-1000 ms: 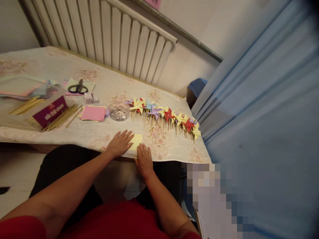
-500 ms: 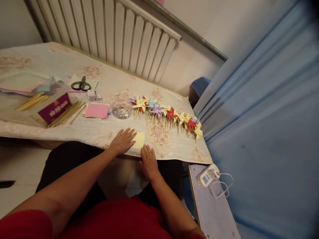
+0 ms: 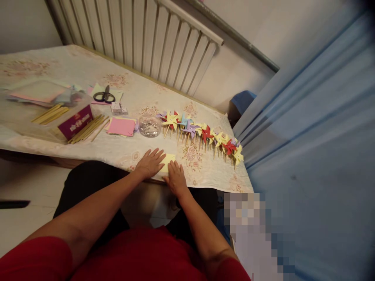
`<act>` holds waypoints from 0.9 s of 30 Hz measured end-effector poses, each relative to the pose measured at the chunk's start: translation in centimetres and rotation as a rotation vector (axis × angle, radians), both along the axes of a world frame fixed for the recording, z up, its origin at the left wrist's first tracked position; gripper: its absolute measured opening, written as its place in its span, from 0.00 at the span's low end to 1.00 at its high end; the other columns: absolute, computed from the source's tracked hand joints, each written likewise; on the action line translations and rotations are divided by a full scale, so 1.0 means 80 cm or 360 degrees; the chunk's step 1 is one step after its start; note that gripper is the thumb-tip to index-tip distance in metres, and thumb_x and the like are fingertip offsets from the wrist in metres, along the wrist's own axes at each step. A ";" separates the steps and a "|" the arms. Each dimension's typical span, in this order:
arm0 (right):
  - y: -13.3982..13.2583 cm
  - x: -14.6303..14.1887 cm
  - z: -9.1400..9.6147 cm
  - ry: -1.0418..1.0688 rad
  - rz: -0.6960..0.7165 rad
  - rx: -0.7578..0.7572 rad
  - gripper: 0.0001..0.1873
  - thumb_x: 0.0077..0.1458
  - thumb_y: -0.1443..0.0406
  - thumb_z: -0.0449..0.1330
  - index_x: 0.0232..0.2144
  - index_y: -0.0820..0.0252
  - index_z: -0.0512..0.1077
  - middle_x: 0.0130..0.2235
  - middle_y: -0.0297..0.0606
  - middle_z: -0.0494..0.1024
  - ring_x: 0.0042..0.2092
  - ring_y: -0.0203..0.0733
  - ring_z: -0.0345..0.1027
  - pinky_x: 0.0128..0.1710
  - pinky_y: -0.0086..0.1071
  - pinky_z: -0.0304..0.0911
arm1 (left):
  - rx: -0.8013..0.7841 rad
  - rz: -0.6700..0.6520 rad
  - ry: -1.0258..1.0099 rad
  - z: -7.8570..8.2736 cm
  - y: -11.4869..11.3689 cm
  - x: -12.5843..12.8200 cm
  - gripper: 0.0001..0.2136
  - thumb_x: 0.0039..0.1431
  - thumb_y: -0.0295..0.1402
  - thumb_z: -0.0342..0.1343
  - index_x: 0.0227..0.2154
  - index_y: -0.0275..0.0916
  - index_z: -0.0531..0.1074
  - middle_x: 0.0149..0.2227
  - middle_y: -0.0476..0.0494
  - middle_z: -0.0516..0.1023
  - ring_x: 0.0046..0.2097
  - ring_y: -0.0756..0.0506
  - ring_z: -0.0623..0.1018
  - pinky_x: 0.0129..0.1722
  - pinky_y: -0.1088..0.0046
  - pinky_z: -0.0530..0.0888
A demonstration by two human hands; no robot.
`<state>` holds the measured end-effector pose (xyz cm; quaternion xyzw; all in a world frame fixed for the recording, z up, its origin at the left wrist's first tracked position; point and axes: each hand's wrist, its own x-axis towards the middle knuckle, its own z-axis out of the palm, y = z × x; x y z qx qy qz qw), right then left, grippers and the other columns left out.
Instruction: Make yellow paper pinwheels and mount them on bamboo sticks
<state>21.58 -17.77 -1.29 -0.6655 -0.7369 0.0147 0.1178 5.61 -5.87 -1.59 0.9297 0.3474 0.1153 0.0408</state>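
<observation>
A yellow square of paper (image 3: 167, 159) lies flat near the front edge of the table. My left hand (image 3: 150, 163) rests on its left part, fingers stretched out and slightly spread. My right hand (image 3: 176, 177) lies over its lower right corner, fingers extended, with the thumb toward the table edge. Both hands partly cover the sheet. Beyond them stands a round clear tub (image 3: 150, 127) of small shiny pieces. To its left is a stack of cut paper squares (image 3: 120, 127), pink on top.
Several paper pinwheels (image 3: 190, 128) on sticks lie in a row at the right. Farther left are scissors (image 3: 104, 95), small boxes (image 3: 118, 108), wooden sticks (image 3: 88, 129) and a purple-labelled plastic box (image 3: 76, 121). A blue curtain (image 3: 307, 156) hangs at the right.
The whole view has shifted slightly. My right hand has moved from the paper's lower right edge farther onto the sheet, closer to my left hand, which stays flat on it.
</observation>
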 end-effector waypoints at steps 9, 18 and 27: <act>-0.022 0.001 -0.015 -0.0228 -0.0013 -0.0042 0.37 0.63 0.62 0.59 0.68 0.69 0.53 0.71 0.56 0.52 0.73 0.56 0.41 0.70 0.57 0.40 | -0.0017 0.0004 -0.0071 0.000 -0.001 0.001 0.25 0.68 0.41 0.45 0.65 0.43 0.65 0.70 0.39 0.61 0.71 0.35 0.57 0.68 0.48 0.52; -0.052 0.002 -0.013 -0.0261 -0.0018 -0.0108 0.39 0.62 0.63 0.60 0.69 0.69 0.51 0.72 0.54 0.51 0.73 0.58 0.41 0.70 0.58 0.39 | 0.0003 -0.0009 -0.0083 -0.002 -0.001 0.000 0.25 0.68 0.41 0.44 0.65 0.40 0.65 0.69 0.38 0.61 0.71 0.34 0.57 0.68 0.48 0.52; -0.083 0.017 -0.015 0.0022 -0.0018 0.0054 0.31 0.60 0.71 0.57 0.65 0.66 0.61 0.69 0.51 0.60 0.72 0.54 0.46 0.69 0.56 0.45 | -0.0013 -0.0003 -0.0049 0.001 -0.002 0.001 0.25 0.68 0.41 0.44 0.65 0.41 0.64 0.70 0.39 0.60 0.71 0.35 0.56 0.68 0.48 0.52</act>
